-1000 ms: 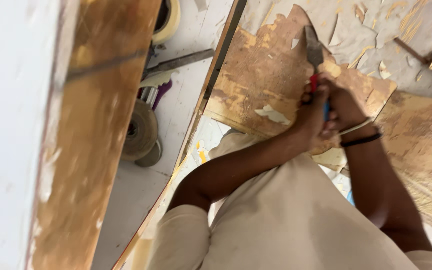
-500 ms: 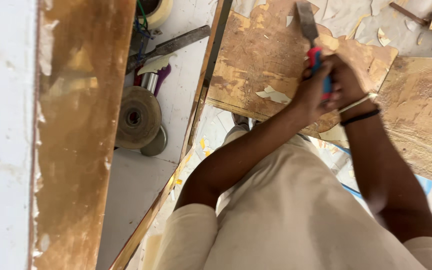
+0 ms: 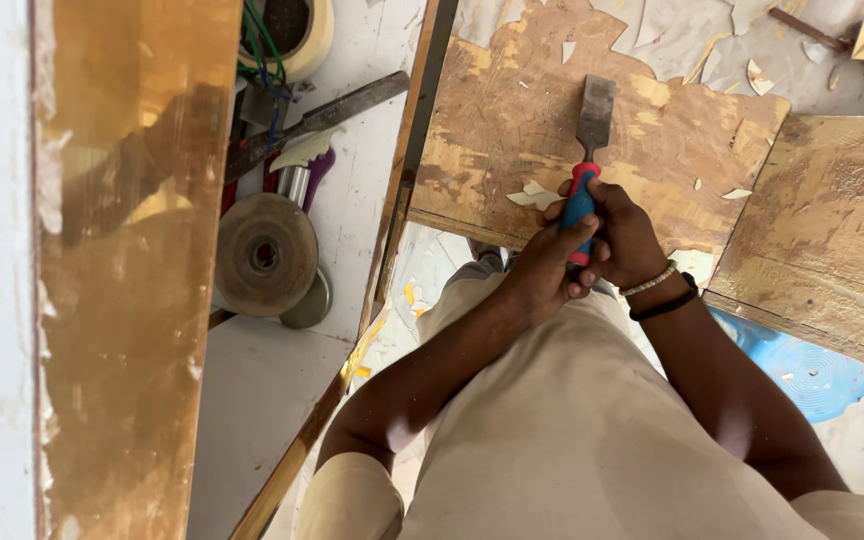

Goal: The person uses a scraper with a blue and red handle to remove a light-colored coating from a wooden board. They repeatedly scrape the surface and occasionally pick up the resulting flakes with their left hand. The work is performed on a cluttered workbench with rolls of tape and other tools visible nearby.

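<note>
Head view — chisel [image 3: 588,150] blade now lower on board [image 3: 512,130] — both hands lower too.

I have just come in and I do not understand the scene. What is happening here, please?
A person holds a chisel with both hands: the left hand and the right hand are wrapped around its red and blue handle. The metal blade lies on a brown wooden board, where part of the pale top layer is already stripped off. Pale chips lie on the board beside the hands. A round grinding disc lies at the left.
</note>
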